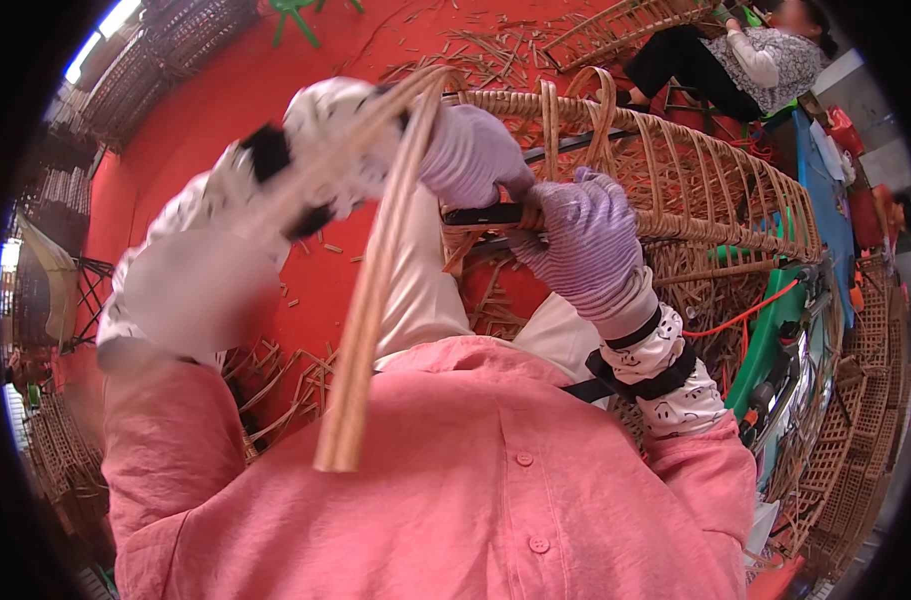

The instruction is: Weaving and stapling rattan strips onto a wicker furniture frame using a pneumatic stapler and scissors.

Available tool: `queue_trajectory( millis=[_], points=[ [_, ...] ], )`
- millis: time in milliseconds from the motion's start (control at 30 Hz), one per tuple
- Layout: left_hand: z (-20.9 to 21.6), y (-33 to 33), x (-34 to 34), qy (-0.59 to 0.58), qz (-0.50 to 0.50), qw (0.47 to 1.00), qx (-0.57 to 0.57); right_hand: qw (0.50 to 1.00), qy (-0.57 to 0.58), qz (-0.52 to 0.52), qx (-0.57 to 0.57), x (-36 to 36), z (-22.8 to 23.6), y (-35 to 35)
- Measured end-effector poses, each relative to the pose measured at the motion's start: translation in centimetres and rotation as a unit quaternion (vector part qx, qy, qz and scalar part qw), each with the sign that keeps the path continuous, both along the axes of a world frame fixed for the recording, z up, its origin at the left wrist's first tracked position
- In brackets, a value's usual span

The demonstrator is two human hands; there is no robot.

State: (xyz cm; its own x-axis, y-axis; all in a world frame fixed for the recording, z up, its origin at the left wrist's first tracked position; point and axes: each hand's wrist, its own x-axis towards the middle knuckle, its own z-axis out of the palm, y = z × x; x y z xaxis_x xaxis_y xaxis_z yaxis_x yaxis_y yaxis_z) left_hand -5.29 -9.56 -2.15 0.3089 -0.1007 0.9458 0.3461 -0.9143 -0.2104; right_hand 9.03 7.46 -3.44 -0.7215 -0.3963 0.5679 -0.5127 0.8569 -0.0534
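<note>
Both hands wear pale purple knitted gloves and work at the near rim of a woven rattan frame (695,170), a long curved basket-like piece with upright ribs that lies across the person's lap. The right hand (587,240) is curled tight, its fingers (565,205) pressed together around the rim and a dark tool handle (480,214) that pokes out to the left of the fist. The left hand (470,150) sits just above and beside it, touching the same spot; its fingers are closed over a bundle of flat cane strips (370,300), though exactly how they pinch it I cannot tell, since the hand is blurred. The strips bend over the top of that hand and hang down in front of the pink shirt, their cut ends loose. Patterned white sleeve covers wrap both forearms. Cane offcuts (475,50) litter the red floor (225,90) beyond the frame, and another person (735,60) sits further back with a second woven piece
</note>
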Motion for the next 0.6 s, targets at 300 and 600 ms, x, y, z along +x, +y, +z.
queue_trajectory(
  millis=[300,600],
  points=[
    [5.1,5.3,3.0,0.148,-0.704,-0.35,0.6,0.998,-0.033,-0.005,-0.057,-0.7,-1.2,-0.1],
    [8.2,0.6,7.4,0.052,-0.491,-0.463,0.736,0.996,-0.048,0.033,-0.061,0.3,2.0,0.6]
  ],
)
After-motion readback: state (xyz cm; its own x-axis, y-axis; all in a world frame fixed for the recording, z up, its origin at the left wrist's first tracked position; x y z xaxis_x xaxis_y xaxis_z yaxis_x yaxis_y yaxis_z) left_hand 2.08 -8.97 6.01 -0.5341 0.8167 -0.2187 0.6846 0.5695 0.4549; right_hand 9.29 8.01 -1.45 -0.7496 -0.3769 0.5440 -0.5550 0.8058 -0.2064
